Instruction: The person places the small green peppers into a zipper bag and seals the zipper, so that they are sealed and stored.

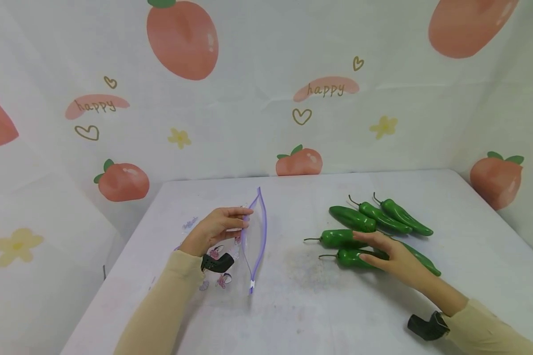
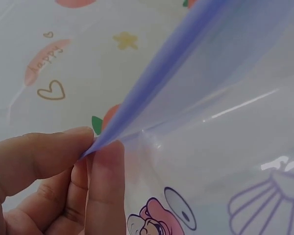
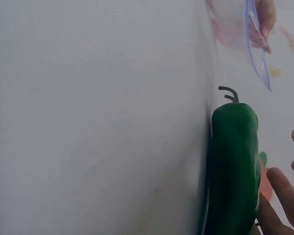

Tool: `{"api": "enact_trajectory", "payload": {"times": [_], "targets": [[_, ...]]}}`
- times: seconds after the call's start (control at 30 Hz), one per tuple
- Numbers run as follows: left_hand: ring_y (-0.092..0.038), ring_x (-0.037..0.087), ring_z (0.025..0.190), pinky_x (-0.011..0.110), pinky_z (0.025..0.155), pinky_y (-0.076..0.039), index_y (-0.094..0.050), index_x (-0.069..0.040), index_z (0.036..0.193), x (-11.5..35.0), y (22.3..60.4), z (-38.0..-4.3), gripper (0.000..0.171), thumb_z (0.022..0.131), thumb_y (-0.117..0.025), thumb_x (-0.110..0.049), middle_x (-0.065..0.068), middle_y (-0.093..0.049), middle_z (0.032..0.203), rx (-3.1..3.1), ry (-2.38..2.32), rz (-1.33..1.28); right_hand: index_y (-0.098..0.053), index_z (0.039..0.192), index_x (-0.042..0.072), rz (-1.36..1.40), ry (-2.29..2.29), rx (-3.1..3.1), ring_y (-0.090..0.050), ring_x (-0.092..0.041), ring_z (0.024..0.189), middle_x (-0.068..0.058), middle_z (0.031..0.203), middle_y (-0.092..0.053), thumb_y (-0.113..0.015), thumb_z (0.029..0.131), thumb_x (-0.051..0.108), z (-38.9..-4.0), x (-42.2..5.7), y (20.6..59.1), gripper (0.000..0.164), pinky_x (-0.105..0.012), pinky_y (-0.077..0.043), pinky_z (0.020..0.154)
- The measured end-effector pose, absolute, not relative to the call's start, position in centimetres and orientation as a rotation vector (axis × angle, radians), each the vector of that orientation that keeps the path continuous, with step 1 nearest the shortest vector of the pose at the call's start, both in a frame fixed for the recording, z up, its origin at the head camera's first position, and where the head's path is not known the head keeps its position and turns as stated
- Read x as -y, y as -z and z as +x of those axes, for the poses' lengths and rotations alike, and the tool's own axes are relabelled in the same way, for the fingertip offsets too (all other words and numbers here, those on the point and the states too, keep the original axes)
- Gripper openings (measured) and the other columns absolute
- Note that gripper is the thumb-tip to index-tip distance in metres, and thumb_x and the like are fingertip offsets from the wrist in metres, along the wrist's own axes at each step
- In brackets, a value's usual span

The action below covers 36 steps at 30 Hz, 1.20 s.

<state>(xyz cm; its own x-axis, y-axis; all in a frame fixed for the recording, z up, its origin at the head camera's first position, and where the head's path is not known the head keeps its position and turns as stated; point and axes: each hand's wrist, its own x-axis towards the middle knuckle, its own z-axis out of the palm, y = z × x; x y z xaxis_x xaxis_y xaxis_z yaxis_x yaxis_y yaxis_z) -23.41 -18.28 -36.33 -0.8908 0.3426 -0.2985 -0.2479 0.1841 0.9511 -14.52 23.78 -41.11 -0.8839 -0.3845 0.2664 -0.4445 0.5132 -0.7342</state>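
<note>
My left hand (image 1: 217, 227) pinches the purple-edged rim of a clear zip bag (image 1: 264, 236) between thumb and fingers. The bag's mouth gapes, and its slider sits at the near end. In the left wrist view, the thumb and fingers (image 2: 108, 171) grip the purple strip, and printed cartoon figures show on the film. My right hand (image 1: 395, 254) hovers over or touches the two nearer green peppers (image 1: 337, 239), fingers extended and apart. Close up in the right wrist view, one green pepper (image 3: 232, 161) lies beside the fingers (image 3: 284, 188); contact is hard to tell.
Behind the right hand, several more green peppers (image 1: 353, 218) lie together on the white table (image 1: 293, 315). A printed cloth backdrop (image 1: 248, 123) rises along the table's back edge. Black wrist cameras (image 1: 428, 327) are strapped to both wrists.
</note>
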Motion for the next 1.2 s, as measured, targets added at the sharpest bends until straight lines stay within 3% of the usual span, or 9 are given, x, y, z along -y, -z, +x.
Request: {"api": "enact_trajectory", "payload": {"times": [0.13, 0.37, 0.6, 0.9, 1.2], "targets": [[-0.057, 0.009, 0.08, 0.023, 0.075, -0.051, -0.05, 0.006, 0.136, 18.07, 36.21, -23.54, 0.048, 0.09, -0.064, -0.003, -0.001, -0.056, 0.098, -2.007, -1.747, 0.103, -0.059, 0.13, 0.007, 0.754, -1.308, 2.658, -0.04, 0.019, 0.117, -0.014, 0.131, -0.06, -0.069, 0.089, 0.012, -14.15, -23.99, 41.18, 0.042, -0.002, -0.033, 0.094], [-0.056, 0.009, 0.078, 0.023, 0.073, -0.051, -0.049, 0.006, 0.136, 17.97, 36.28, -23.5, 0.049, 0.09, -0.063, -0.001, -0.002, -0.057, 0.096, -2.0, -1.752, 0.102, -0.059, 0.129, 0.006, 0.735, -1.233, 2.683, -0.043, 0.017, 0.115, -0.012, 0.129, -0.061, -0.071, 0.088, 0.014, -14.04, -24.22, 41.23, 0.044, -0.003, -0.035, 0.093], [-0.058, 0.008, 0.084, 0.023, 0.079, -0.052, -0.048, 0.007, 0.137, 17.87, 36.51, -23.48, 0.05, 0.09, -0.064, -0.002, -0.001, -0.057, 0.102, -1.995, -1.761, 0.08, -0.06, 0.129, 0.008, 0.68, -1.156, 2.756, -0.046, 0.011, 0.114, -0.01, 0.128, -0.062, -0.071, 0.088, 0.019, -14.0, -24.33, 41.23, 0.044, -0.011, -0.041, 0.093], [-0.059, 0.007, 0.078, 0.022, 0.074, -0.052, -0.048, 0.006, 0.137, 17.83, 36.65, -23.53, 0.051, 0.09, -0.065, -0.003, -0.003, -0.059, 0.1, -1.979, -1.764, 0.061, -0.061, 0.129, 0.01, 0.633, -1.068, 2.833, -0.056, -0.017, 0.117, -0.008, 0.127, -0.063, -0.072, 0.087, 0.024, -14.03, -24.17, 41.1, 0.045, -0.036, -0.05, 0.094], [-0.059, 0.008, 0.081, 0.023, 0.077, -0.052, -0.049, 0.005, 0.136, 17.81, 36.65, -23.42, 0.05, 0.09, -0.065, -0.004, -0.003, -0.06, 0.103, -1.984, -1.763, 0.052, -0.064, 0.126, 0.012, 0.625, -0.966, 2.868, -0.056, -0.026, 0.118, -0.008, 0.125, -0.064, -0.074, 0.085, 0.025, -14.26, -24.1, 41.33, 0.044, -0.04, -0.048, 0.094]]}}
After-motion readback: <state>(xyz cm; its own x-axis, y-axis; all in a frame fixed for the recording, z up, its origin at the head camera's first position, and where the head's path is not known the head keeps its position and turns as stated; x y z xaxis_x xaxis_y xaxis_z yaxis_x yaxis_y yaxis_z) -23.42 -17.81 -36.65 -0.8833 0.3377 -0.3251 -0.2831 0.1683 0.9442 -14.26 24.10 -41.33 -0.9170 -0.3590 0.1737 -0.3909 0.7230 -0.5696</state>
